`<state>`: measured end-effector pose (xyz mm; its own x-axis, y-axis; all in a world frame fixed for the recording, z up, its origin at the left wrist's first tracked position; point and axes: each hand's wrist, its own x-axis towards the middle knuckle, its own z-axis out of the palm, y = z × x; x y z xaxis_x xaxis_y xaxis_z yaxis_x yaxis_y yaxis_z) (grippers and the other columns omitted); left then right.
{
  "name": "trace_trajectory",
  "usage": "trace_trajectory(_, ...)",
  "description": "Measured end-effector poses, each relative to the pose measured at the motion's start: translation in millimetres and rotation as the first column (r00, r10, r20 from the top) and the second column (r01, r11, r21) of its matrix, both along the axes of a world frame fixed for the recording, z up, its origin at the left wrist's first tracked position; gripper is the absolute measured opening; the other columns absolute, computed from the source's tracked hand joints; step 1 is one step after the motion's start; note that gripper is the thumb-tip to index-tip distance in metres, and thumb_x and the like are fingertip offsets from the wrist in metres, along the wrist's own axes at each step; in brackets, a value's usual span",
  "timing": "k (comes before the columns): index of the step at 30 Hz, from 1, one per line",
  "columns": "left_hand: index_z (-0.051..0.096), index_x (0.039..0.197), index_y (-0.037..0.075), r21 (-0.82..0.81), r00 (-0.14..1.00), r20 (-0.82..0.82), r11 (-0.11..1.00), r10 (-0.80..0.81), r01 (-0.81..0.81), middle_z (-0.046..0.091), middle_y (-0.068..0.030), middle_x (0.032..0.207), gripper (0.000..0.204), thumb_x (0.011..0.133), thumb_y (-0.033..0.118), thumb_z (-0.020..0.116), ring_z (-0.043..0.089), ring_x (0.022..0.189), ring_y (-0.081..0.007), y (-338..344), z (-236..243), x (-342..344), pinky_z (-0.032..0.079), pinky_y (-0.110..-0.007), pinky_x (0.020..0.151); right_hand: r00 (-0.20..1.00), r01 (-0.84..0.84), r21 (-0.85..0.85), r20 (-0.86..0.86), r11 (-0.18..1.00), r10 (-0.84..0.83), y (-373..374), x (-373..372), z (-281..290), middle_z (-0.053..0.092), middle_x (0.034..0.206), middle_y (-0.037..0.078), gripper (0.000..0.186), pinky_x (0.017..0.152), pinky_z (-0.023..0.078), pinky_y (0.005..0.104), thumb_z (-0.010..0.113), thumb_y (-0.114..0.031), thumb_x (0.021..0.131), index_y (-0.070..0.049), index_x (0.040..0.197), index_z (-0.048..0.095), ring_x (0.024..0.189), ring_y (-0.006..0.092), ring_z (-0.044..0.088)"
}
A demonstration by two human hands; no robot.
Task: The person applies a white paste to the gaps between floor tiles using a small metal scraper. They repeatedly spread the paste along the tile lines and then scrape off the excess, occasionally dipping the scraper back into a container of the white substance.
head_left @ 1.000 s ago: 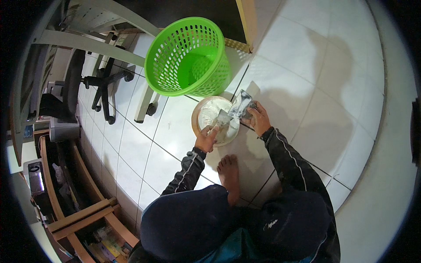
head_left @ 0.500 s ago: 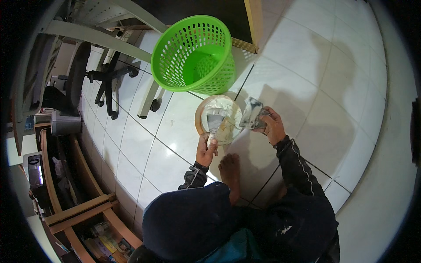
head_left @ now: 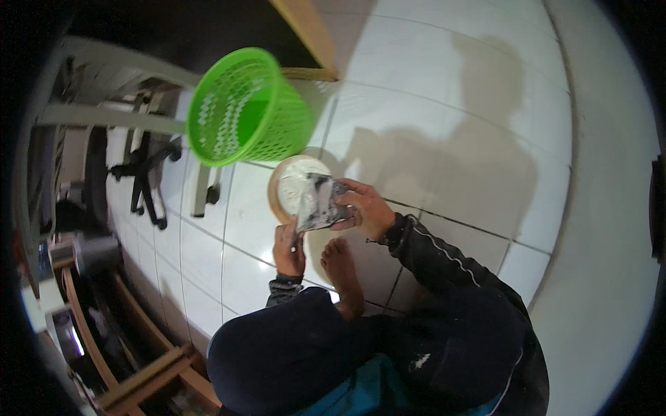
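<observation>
My right hand (head_left: pixel 361 211) grips a flat grey piece (head_left: pixel 319 201) smeared with white, held over the round bowl. My left hand (head_left: pixel 290 249) is closed on a small scraper, whose blade is mostly hidden by that grey piece; the two pieces overlap. Behind them the bowl (head_left: pixel 276 181), with a tan rim, sits on the tiled floor and holds a white paste (head_left: pixel 291 177). My bare foot (head_left: pixel 340 270) rests just below the bowl.
A green perforated basket (head_left: pixel 284 118) stands behind the bowl. At the left are metal desk legs (head_left: pixel 114 118), a black wheeled chair base (head_left: pixel 146 187) and wooden framing (head_left: pixel 146 374). A pale wall (head_left: pixel 603 208) runs along the right.
My right hand has moved leftward with the grey piece, which now overlaps the scraper in my left hand. The view has shifted, so the basket and bowl appear further left.
</observation>
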<state>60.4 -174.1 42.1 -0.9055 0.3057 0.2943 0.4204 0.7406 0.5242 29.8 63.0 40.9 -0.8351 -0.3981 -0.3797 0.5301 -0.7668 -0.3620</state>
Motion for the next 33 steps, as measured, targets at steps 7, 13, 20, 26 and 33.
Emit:
trace_trajectory(7, 0.055, 0.128, 0.005, -0.034, 0.991, 0.129, 0.999, 0.022, -0.017, 0.062, -0.0147, 0.087, 0.037, 0.093, 0.013, 0.058, 0.059, 0.067, -0.0222, -36.0, -33.1, 11.4, 0.048, -0.034, 0.06, 0.999, 0.022, -0.02, -0.026, 1.0, -0.022, 40.2, 25.5, 4.1, 0.062, 0.102, 0.009, 0.041, 0.067, 0.062, 0.0416, 0.055, -0.01, 0.086, -0.002, 0.126, 0.05, 0.092, 0.0239, 0.067)
trace_trajectory(13, 0.054, 0.12, 0.006, 0.218, 0.521, 0.839, 0.78, 0.158, -0.587, 0.067, -0.0121, 0.079, 0.046, 0.097, 0.045, 0.049, 0.049, 0.041, -0.0095, -59.8, -46.7, -11.4, 0.039, -0.02, 0.038, 0.973, 0.232, -0.038, 0.009, 0.972, -0.232, 99.5, 61.0, -24.9, 0.062, 0.106, 0.011, 0.045, 0.076, 0.06, 0.0463, 0.053, -0.008, 0.086, -0.001, 0.129, 0.043, 0.092, 0.0286, 0.067)
trace_trajectory(20, 0.03, 0.137, 0.012, 0.2, 0.342, 0.904, 0.453, 0.257, -0.869, 0.059, -0.0206, 0.114, 0.069, 0.091, 0.059, 0.05, 0.061, 0.073, -0.0273, -78.7, -35.1, -17.3, 0.052, -0.037, 0.058, 0.909, 0.404, 0.06, 0.086, 0.913, -0.408, 134.7, 85.8, -50.5, 0.061, 0.111, 0.012, 0.042, 0.079, 0.059, 0.046, 0.052, -0.005, 0.087, -0.003, 0.129, 0.044, 0.096, 0.029, 0.066)
trace_trajectory(26, 0.037, 0.139, 0.02, 0.188, 0.212, 0.977, 0.347, 0.03, -0.919, 0.047, -0.0131, 0.137, 0.059, 0.09, 0.046, 0.056, 0.049, 0.118, -0.0386, -125.3, -60.2, 18.0, 0.041, -0.049, 0.098, 0.89, 0.443, 0.059, 0.094, 0.895, -0.447, 164.0, 109.9, -78.6, 0.061, 0.115, 0.011, 0.047, 0.086, 0.055, 0.0515, 0.051, 0.003, 0.086, -0.005, 0.132, 0.042, 0.102, 0.0297, 0.064)
trace_trajectory(33, 0.033, 0.143, 0.017, 0.073, 0.127, 0.991, 0.62, 0.042, -0.781, 0.048, -0.0149, 0.136, 0.066, 0.09, 0.048, 0.057, 0.052, 0.114, -0.0382, -119.9, -101.7, -26.6, 0.04, -0.05, 0.1, 0.7, 0.677, 0.127, 0.192, 0.725, -0.688, 206.9, 196.4, -75.1, 0.06, 0.12, 0.013, 0.053, 0.09, 0.053, 0.0519, 0.053, 0.002, 0.087, -0.005, 0.138, 0.039, 0.107, 0.03, 0.062)
